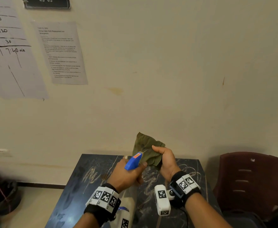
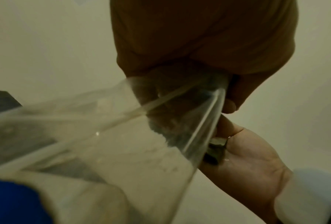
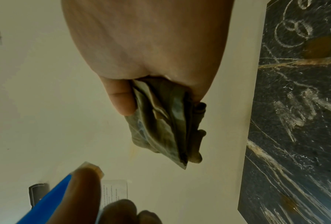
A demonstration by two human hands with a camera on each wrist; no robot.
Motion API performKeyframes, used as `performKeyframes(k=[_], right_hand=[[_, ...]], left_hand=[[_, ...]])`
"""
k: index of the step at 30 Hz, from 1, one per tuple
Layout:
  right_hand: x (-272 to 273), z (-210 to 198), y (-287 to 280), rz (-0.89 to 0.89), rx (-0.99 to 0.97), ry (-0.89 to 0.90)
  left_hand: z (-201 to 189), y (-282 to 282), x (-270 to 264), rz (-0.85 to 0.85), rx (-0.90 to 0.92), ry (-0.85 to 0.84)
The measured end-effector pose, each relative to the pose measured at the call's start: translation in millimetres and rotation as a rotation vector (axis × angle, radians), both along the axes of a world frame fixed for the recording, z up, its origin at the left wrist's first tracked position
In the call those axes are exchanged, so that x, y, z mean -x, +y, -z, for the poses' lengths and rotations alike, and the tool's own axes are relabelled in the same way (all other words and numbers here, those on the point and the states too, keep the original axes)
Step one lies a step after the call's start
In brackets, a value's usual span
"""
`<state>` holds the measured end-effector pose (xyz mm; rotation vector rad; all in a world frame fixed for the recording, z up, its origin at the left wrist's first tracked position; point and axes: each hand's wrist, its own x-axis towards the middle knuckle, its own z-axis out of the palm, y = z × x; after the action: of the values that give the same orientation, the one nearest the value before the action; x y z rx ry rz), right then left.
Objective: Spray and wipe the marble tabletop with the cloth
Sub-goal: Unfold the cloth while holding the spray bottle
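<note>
Head view, lower centre: left hand wrapped round the neck of a spray bottle, blue trigger head pointing up-right toward the cloth. Index finger lies along the front of the head, thumb round the near side. Clear bottle body hangs below the wrist, partly hidden by the wristband. Left wrist view: see-through bottle wall fills the lower left of frame, blurred; can't read liquid level.

Right hand just right of the bottle head, gripping a folded olive-green cloth, thumb on the near face, fingers curled behind. Cloth sticks up above the fist, top corner against the wall bkgd. Right wrist view, frame centre: cloth bunched in several folds, thumb pressed on one side; light streaks on the fabric, can't tell if wet or worn.

Both hands up in the air over the far end of the tabletop, not touching it. Nozzle and cloth close together; touching or not, can't tell.

Tabletop: dark marble w/ pale veins, white chalky scribbles and brownish blotches, visible bottom centre in head view and along the right edge of right wrist view.

Dark red plastic chair lower right, beside the table. Papers taped on the wall upper left.
</note>
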<state>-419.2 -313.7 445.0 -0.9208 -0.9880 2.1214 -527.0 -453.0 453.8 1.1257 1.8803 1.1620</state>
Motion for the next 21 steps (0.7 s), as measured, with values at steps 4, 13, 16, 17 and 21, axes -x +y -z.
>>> performKeyframes(k=[4,13,16,17,21], right_hand=[[-1.2,2.4,-0.5,-0.009,-0.006,0.002],[0.1,1.8,-2.9,0.011,0.003,-0.016],[0.1,3.3,-4.0,0.008,0.01,-0.025],[-0.3,2.8,-4.4,0.006,0.007,-0.027],[-1.4,3.5,-3.6,0.018,0.009,-0.039]], left_hand=[[-0.5,1.3,2.3,0.05,-0.023,-0.082],[0.4,0.0,0.5,0.101,-0.006,-0.095],[1.3,1.0,1.0,0.156,0.046,-0.039],[1.9,1.4,0.8,0.169,0.059,-0.044],[2.0,2.5,2.1,0.129,0.087,-0.078]])
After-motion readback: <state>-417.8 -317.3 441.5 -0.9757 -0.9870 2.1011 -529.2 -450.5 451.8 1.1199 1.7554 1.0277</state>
